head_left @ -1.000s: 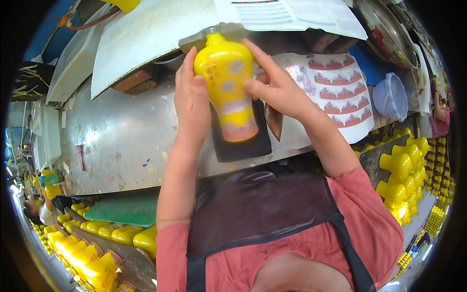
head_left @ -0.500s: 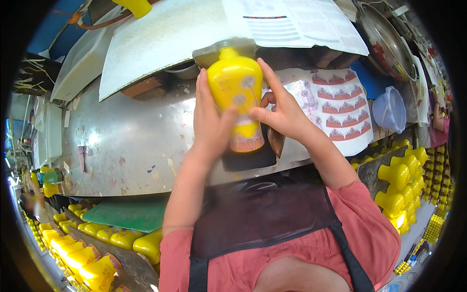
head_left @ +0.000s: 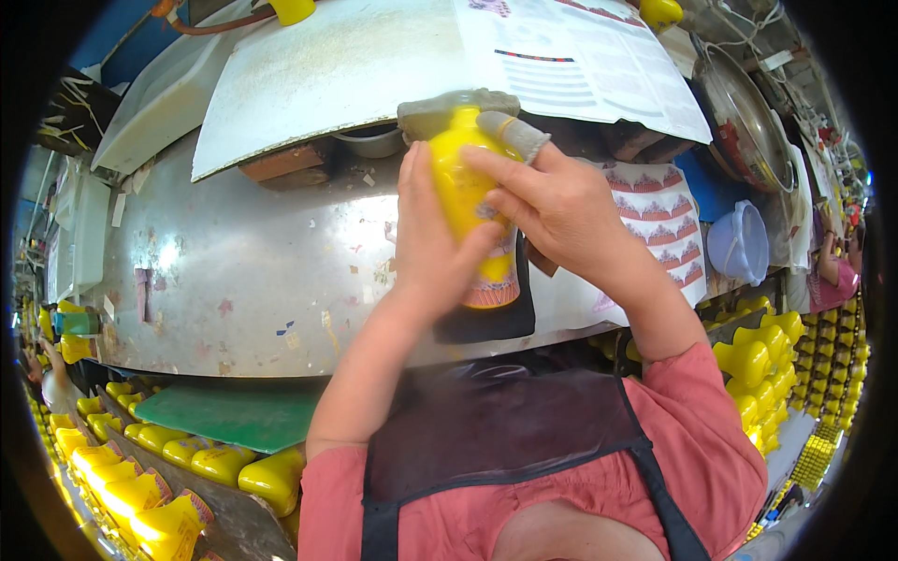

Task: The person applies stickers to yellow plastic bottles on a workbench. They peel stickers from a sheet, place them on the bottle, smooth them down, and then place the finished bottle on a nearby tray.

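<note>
Both hands meet on one yellow bottle (head_left: pixel 465 201) held over the middle of a shiny metal counter (head_left: pixel 234 280). From the left hand (head_left: pixel 432 245) the bottle sits at about two o'clock, and that hand is wrapped around the bottle's lower body, fingers closed on it. From the right hand (head_left: pixel 552 201), with a grey cover on one fingertip (head_left: pixel 513 134), the bottle lies at nine o'clock; its fingers press flat along the bottle's upper side, so it too is gripping the bottle. A patterned label (head_left: pixel 494 285) shows on the bottle's lower part, which hangs just above a black mat (head_left: pixel 496 313) on the counter. At twelve o'clock from the bottle a white board (head_left: pixel 337 75) slopes over the counter, with a printed sheet (head_left: pixel 580 65) lying on it. At three o'clock a sheet of red-and-white labels (head_left: pixel 664 220) lies on the counter, and past it a pale blue plastic tub (head_left: pixel 739 243). More yellow bottles (head_left: pixel 758 365) are stacked at four o'clock, and another row (head_left: pixel 178 458) fills the seven o'clock corner beside a green board (head_left: pixel 234 416).
</note>
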